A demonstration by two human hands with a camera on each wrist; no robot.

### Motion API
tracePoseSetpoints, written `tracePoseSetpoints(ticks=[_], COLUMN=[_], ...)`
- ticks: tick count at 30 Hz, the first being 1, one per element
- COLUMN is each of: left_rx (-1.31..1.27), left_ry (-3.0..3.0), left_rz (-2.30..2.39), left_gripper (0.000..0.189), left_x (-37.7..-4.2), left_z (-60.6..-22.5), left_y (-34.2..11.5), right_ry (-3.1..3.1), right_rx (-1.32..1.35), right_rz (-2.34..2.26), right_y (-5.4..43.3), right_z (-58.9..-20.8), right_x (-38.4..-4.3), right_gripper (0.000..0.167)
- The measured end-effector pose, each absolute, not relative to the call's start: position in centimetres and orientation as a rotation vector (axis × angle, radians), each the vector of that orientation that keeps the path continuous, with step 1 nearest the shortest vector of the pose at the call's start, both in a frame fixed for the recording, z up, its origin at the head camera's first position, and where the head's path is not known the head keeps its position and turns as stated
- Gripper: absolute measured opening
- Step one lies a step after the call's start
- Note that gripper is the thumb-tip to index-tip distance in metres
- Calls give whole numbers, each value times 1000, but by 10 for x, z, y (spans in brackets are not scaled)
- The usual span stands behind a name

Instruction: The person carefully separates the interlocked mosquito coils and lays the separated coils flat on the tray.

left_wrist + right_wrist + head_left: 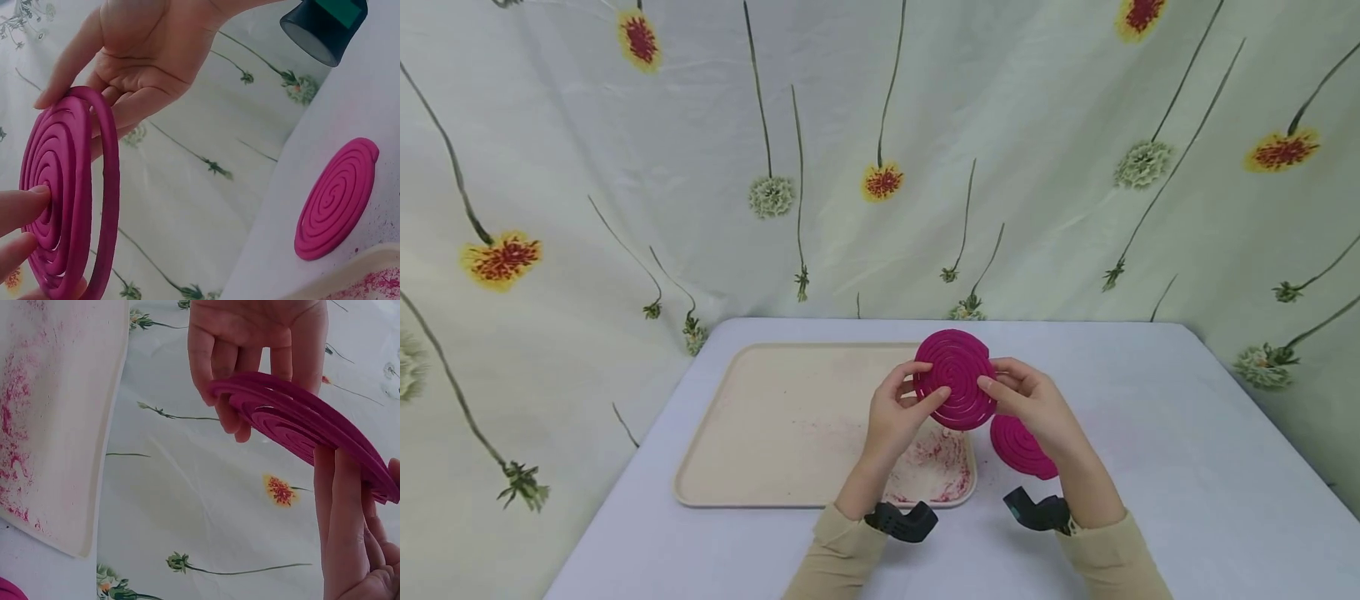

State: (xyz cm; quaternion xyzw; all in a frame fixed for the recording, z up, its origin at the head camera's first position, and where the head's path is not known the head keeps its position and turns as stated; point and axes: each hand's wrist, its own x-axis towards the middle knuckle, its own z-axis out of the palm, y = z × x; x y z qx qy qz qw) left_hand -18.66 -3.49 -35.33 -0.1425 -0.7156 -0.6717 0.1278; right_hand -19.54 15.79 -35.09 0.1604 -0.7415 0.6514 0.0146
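Both hands hold up a magenta spiral disc [953, 375], coiled from a thick clay-like rope, over the right end of the tray. My left hand [891, 417] pinches its left side, thumb on the near face. On the right edge, my right hand [1033, 402] grips it between thumb and fingers. In the left wrist view the disc [56, 206] stands nearly edge-on, its outermost ring apart from the inner coils. A second magenta spiral [1021, 448] lies flat on the table beneath the right hand, which partly covers it in the head view.
A beige tray [775, 433] lies on the white-covered table [1187, 467], with magenta smears [936, 458] at its near right corner. Magenta specks dot the table beside the tray. Behind the table hangs a flower-printed cloth [1037, 108]. Each wrist wears a black camera.
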Motion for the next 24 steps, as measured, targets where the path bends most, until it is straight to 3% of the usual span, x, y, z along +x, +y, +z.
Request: tracePoseSetpoints(ticks=[7,16,24], left_rx=[-392,-459,-469], left_ry=[-2055,-2060,-2072], left_rz=[-2045,-2064,-1936], left_gripper=[36,37,25], left_x=[-190,-185,-181], left_z=[-358,-355,-354], left_y=[-34,-33,-30], right_ry=[-2252,-2315,-2302], right_rx=[523,522,673], right_rz=[2095,2070,2071], right_y=[152,147,149], right_z=[-354,-363,-365], right_x=[-195,-196,-197], right_gripper=[42,35,37])
